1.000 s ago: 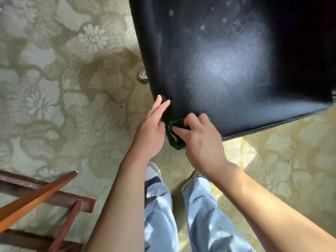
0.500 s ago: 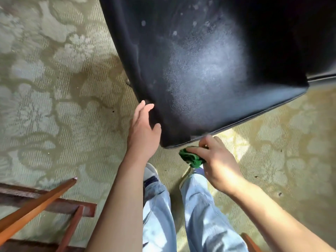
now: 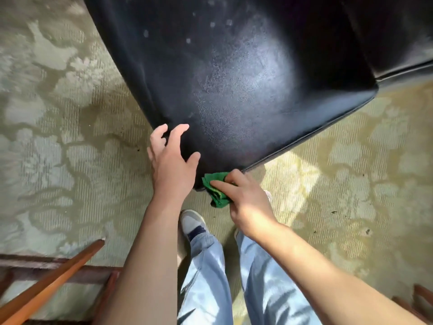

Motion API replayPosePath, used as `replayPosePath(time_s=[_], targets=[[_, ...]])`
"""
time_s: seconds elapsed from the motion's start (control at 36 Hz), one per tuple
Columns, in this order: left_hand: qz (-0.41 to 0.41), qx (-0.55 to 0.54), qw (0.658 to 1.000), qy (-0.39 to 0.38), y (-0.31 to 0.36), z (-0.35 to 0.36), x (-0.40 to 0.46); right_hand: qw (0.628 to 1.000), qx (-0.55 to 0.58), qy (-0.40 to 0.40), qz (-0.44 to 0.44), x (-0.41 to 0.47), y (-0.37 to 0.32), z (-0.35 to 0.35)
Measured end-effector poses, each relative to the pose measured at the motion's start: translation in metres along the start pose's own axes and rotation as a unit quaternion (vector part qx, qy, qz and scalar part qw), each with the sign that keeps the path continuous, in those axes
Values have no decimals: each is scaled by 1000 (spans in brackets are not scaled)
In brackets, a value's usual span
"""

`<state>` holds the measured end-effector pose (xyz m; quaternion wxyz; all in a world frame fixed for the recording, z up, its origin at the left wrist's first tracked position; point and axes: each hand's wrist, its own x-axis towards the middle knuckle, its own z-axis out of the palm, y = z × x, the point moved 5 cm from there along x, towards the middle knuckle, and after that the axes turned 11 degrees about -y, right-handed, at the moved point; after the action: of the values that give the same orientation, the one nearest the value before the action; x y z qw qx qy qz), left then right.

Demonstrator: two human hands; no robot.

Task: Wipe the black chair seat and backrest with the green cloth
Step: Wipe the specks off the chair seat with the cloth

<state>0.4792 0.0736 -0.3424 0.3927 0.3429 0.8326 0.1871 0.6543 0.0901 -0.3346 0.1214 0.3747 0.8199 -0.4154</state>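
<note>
At 6 o'clock, nearest the camera, two legs in pale jeans [image 3: 206, 273] stand on the patterned carpet [image 3: 58, 141], a grey shoe [image 3: 192, 221] showing just ahead of the left knee. At 8 o'clock a wooden rail [image 3: 51, 280] slants across the lower corner.

Just past the shoe, the right hand [image 3: 246, 202] pinches the bunched green cloth [image 3: 215, 188] between thumb and curled fingers, holding it against the near corner of the seat [image 3: 234, 90]; the cloth seems to touch the underside of the edge, though the shadow there makes this hard to judge. At 11 o'clock from the cloth, the left hand [image 3: 171, 158] lies on the seat's near left edge, fingers spread and loosely bent, thumb on the top surface, gripping nothing.

The black seat fills the view from centre to 12 o'clock, glossy, with pale spots near its far side. At 2 o'clock the backrest [image 3: 398, 31] rises along the seat's far right side.
</note>
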Motion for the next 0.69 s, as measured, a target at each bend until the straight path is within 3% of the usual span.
replayPosePath(time_s=[0.14,0.33,0.39,0.47,0.56,0.64,0.69], targets=[[-10,3,1000,-6,1,-2,1,998,61,19,2,-8,2,-11],[-32,4,999,-8,7,0,3,953,118,260,103,-6,38,-77],[-35,8,999,-5,8,-1,4,960,98,238,109,2,37,-74],[-40,14,999,-4,8,-1,5,987,33,137,77,14,17,-52],[-43,25,999,0,9,-3,6,995,41,72,58,18,2,-43],[-48,56,997,-4,12,-5,7,992,101,59,48,18,0,-52],[-58,77,995,-7,15,-7,8,986,128,96,47,15,4,-68]])
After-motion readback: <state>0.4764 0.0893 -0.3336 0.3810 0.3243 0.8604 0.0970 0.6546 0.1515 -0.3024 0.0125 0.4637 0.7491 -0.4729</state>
